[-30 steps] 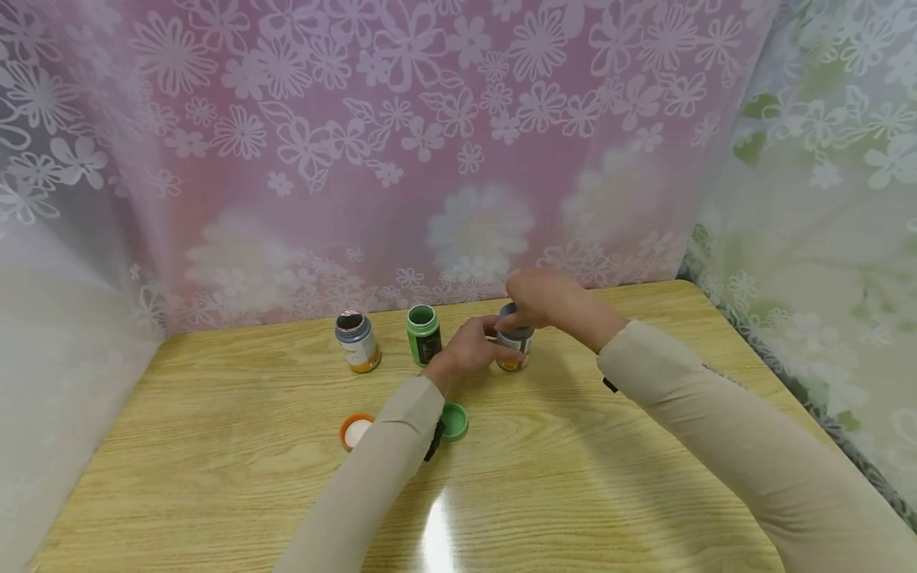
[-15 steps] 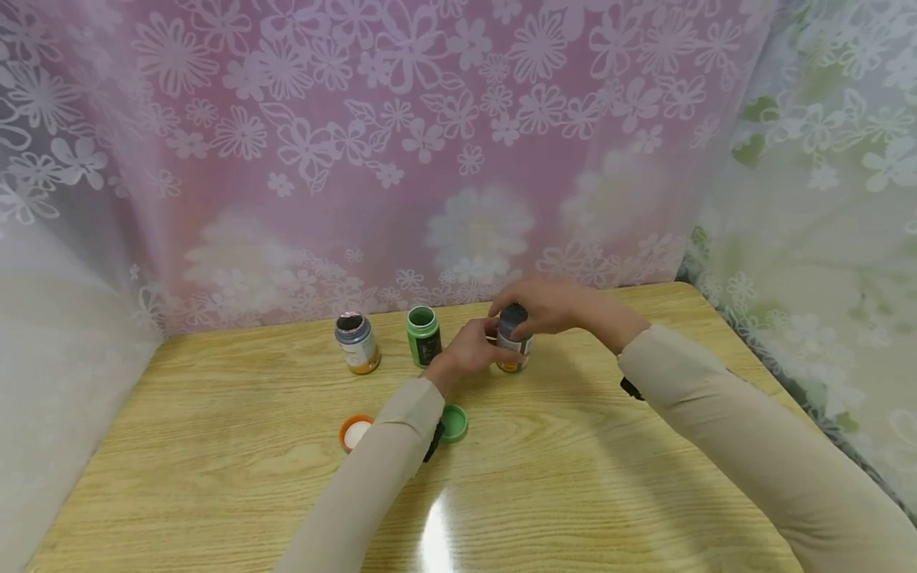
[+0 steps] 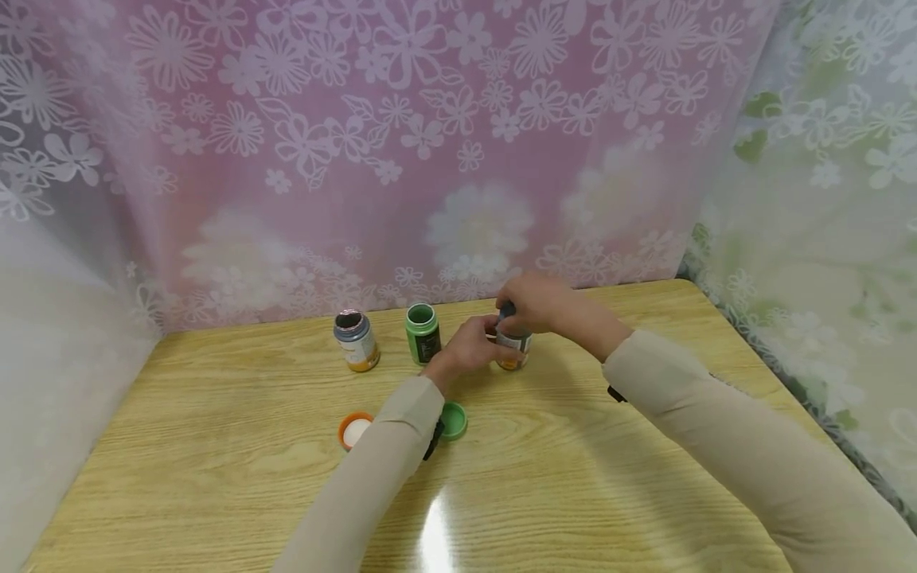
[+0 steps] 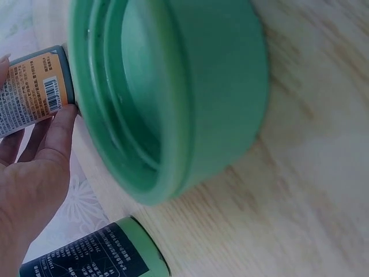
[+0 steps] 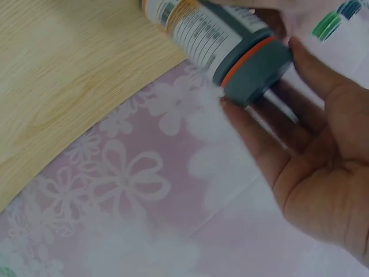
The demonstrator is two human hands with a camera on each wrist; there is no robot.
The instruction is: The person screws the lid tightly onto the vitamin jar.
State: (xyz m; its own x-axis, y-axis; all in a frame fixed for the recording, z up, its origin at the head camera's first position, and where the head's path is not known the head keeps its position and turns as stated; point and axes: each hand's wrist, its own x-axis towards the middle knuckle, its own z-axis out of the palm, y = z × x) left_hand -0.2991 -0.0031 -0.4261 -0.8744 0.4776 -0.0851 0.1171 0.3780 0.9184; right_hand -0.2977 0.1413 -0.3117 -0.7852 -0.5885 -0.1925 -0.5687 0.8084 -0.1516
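You face a pink flowered curtain (image 3: 444, 175) behind the wood-grain counter (image 3: 215, 446), with a pale leaf-patterned curtain (image 3: 824, 223) at your right.

A pink floral curtain (image 3: 372, 191) hangs behind a wood-grain table (image 3: 215, 446).

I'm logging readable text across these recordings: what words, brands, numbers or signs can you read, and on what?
No words or numbers can be quoted.
Held dark grey plastic bottle with white-orange label: barcode recognisable; its fine print is too blurred to read.
Green plastic bottle with black label: pale print, too small to read.
Open dark grey plastic bottle with white-orange label: markings too small.
Round green plastic lid: none visible.
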